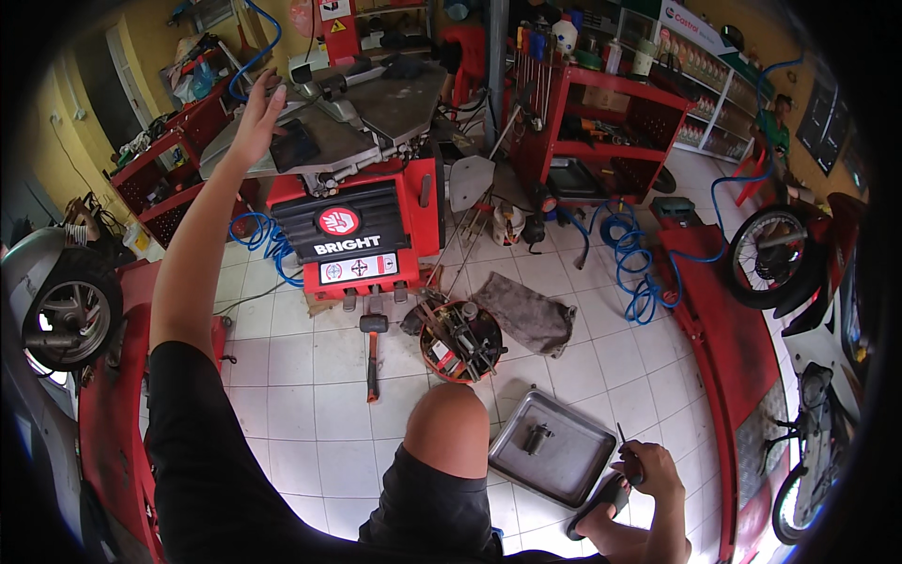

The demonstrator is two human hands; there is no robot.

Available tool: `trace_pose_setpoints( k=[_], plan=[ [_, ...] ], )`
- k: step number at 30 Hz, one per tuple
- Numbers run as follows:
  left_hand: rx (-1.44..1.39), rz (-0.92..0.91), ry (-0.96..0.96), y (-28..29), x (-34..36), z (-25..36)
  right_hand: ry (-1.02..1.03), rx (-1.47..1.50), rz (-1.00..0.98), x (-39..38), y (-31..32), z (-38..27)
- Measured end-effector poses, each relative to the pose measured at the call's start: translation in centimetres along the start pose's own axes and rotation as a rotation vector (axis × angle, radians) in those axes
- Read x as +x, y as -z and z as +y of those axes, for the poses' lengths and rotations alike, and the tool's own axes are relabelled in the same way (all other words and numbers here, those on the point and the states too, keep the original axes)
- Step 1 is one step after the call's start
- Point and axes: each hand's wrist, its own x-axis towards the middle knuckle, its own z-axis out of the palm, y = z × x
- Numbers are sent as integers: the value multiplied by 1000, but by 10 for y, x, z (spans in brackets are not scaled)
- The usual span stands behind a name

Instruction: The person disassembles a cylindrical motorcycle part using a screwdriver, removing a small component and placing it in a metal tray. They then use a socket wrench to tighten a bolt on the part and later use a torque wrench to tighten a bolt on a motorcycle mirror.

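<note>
My left arm reaches far forward, and my left hand (pixel 256 122) is raised at the left edge of the metal turntable on the red tire-changing machine (pixel 427 211). Its fingers are stretched out and apart, with nothing plainly held. Low on the right, my right hand (pixel 658 470) is closed around the dark handle of a screwdriver (pixel 632 464), whose thin shaft points up. Just left of this hand lies a rectangular metal tray (pixel 503 453) on the floor, with a small cylindrical metal part (pixel 537 439) inside.
A round container of tools (pixel 460 378) stands ahead of my knee, beside a rubber mallet (pixel 373 352) and a grey cloth (pixel 526 315). Coiled blue air hose (pixel 642 291) lies farther right. Red lift ramps (pixel 728 362) with motorcycles flank both sides. A red tool cart (pixel 554 141) stands behind.
</note>
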Motion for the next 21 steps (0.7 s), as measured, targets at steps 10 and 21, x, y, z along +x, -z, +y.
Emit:
trace_pose_setpoints(
  k=[10, 21],
  plan=[
    [16, -79, -15, -19, 0, 3, -23, -11, -27, -1, 0, 2],
    [-6, -84, -9, -29, -2, 0, 9, -3, -9, -1, -1, 4]
  ],
)
